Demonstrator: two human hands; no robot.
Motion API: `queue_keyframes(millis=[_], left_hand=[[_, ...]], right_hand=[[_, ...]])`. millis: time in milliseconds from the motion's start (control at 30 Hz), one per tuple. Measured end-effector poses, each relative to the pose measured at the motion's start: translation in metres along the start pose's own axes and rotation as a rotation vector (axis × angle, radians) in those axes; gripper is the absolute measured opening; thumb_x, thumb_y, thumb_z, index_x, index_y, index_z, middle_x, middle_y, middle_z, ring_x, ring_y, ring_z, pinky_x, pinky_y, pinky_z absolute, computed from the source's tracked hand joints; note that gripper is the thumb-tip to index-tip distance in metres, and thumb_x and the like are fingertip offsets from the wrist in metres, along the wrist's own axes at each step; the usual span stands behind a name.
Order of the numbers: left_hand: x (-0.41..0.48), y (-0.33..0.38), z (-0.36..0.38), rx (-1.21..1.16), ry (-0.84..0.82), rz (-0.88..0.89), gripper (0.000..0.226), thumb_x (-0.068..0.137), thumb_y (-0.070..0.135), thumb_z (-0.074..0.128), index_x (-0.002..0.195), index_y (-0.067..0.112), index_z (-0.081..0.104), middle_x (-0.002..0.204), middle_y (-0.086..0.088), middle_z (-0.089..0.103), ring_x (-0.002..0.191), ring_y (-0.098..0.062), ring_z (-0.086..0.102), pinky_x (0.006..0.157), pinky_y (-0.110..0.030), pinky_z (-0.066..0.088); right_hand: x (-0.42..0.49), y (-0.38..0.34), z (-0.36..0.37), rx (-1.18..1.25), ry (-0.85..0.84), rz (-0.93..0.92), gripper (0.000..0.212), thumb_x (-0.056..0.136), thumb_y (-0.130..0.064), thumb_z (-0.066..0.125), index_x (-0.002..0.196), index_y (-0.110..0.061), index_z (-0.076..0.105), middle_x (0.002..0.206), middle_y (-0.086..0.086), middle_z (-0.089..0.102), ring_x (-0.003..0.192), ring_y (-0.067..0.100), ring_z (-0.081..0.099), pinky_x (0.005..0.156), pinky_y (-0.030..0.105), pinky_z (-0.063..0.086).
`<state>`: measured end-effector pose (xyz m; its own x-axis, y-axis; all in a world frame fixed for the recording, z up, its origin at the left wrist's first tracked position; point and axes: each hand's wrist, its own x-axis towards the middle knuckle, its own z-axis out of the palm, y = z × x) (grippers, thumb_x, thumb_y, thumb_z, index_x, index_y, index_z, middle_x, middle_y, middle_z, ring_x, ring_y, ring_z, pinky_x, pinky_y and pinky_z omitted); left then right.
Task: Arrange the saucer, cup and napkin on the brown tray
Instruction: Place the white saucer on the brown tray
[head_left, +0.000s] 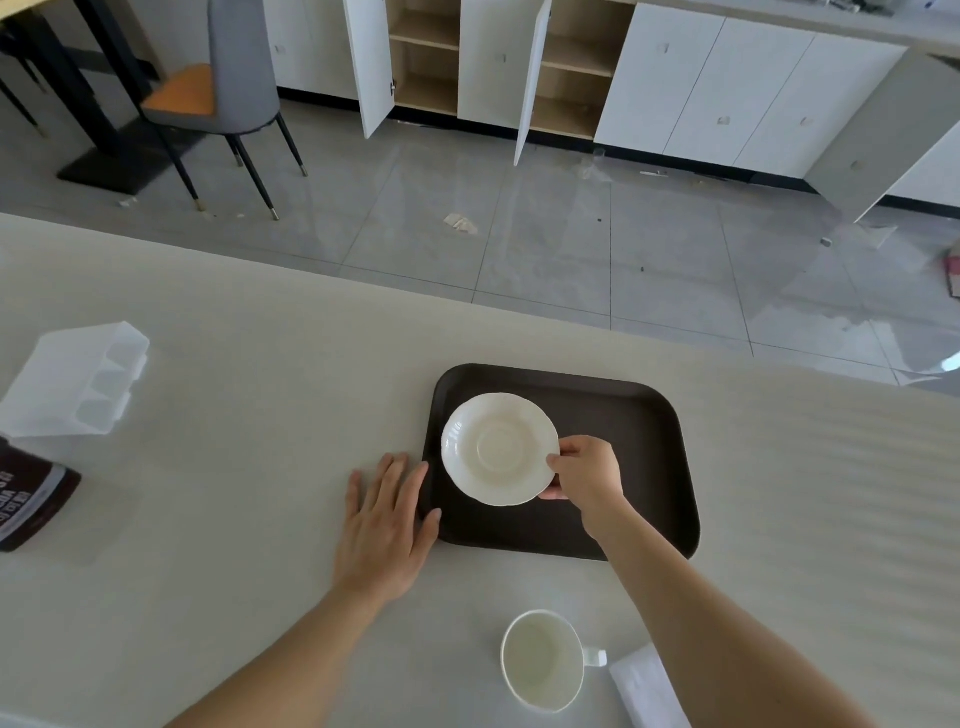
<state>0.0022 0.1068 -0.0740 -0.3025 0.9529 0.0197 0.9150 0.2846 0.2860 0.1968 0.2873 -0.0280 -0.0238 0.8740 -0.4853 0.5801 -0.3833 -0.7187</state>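
My right hand (586, 475) pinches the white saucer (498, 448) by its near-right rim over the left half of the brown tray (639, 457). My left hand (385, 522) lies flat, fingers spread, against the tray's left edge. Cup (543, 660) and napkin (647, 688) wait on the table (234, 364), nearer me.

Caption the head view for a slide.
Right hand sets the saucer on the brown tray; cup and napkin wait on the table.
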Motion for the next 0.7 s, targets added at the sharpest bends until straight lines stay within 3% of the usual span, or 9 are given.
queue_keyframes(millis=[400,600,700], left_hand=[[0.001,-0.001,0.000,-0.028,0.033,-0.014,0.070,0.090,0.061,0.039,0.146,0.018,0.040,0.151,-0.006,0.045,0.147,-0.022,0.031,0.122,-0.051,0.015],[0.000,-0.003,0.002,-0.067,0.042,-0.022,0.078,0.085,0.067,0.043,0.146,0.018,0.038,0.152,-0.003,0.043,0.148,-0.019,0.028,0.123,-0.050,0.011],[0.000,-0.003,0.001,-0.076,0.039,-0.019,0.075,0.087,0.061,0.041,0.147,0.017,0.039,0.153,-0.004,0.043,0.148,-0.019,0.027,0.123,-0.049,0.009]], right_hand=[[-0.001,0.004,0.005,0.021,-0.051,-0.025,0.038,0.092,0.000,0.064,0.073,-0.033,0.066,0.081,-0.007,0.073,0.054,0.009,0.073,0.049,0.026,0.061],[-0.006,0.018,0.000,-0.029,-0.064,-0.075,0.042,0.092,-0.002,0.063,0.068,-0.035,0.069,0.062,-0.018,0.072,0.056,0.008,0.074,0.045,0.023,0.058],[-0.010,0.020,-0.001,-0.072,-0.063,-0.126,0.042,0.094,-0.007,0.061,0.069,-0.041,0.066,0.066,-0.019,0.072,0.056,0.007,0.074,0.053,0.030,0.063]])
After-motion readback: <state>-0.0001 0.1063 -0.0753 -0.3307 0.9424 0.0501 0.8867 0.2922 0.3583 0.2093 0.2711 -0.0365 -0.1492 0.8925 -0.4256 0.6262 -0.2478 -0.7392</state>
